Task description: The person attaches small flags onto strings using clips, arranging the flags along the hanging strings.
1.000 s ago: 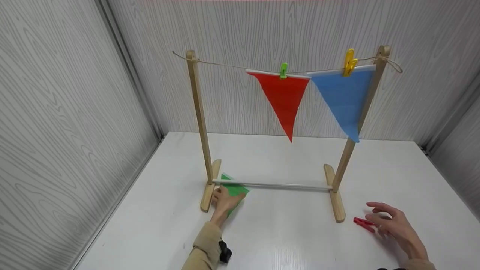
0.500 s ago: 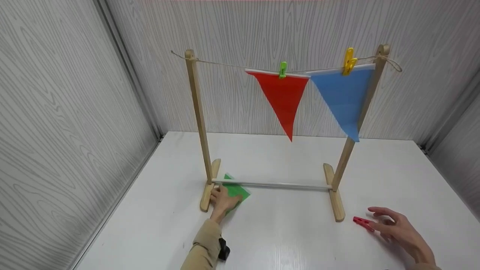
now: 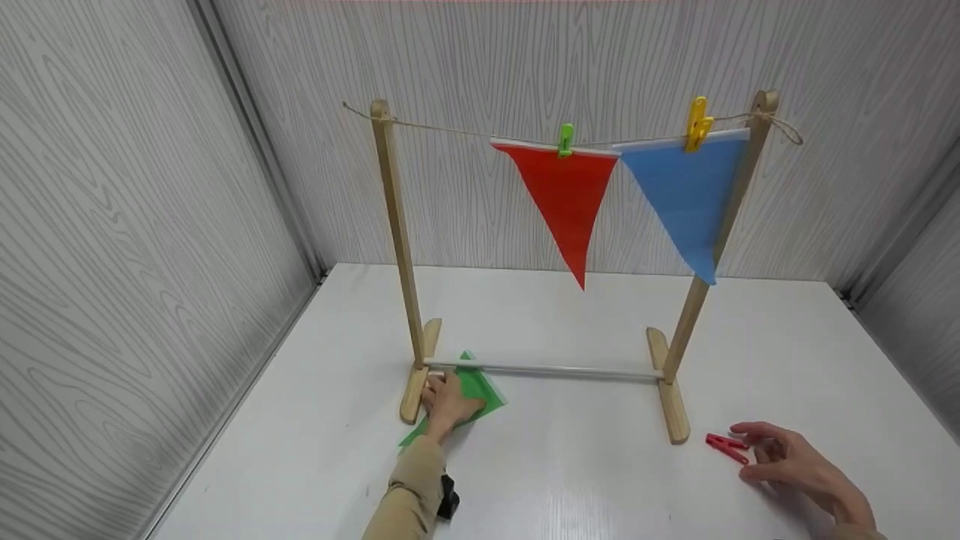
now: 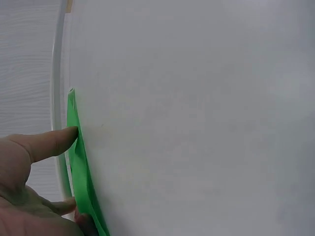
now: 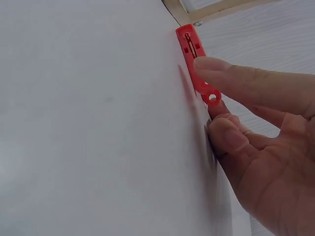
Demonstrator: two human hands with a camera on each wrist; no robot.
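Observation:
My left hand rests on a green triangular pennant on the table, beside the stand's left foot. In the left wrist view the thumb is straight against the pennant, well apart from the other fingers, which touch it lower down. Near the right foot lies a red clothespin. My right hand is beside it, thumb and index finger apart on either side. Seen from the right wrist, the thumb overlaps the clothespin; whether it touches cannot be told.
A wooden stand carries a string. From it hang a red pennant under a green clothespin and a blue pennant under a yellow clothespin. A white rod joins the posts low down.
The green pennant has turned clockwise under my left hand, and its tip now shows left of the wrist. My right hand has shifted slightly down; the red clothespin has rolled slightly.

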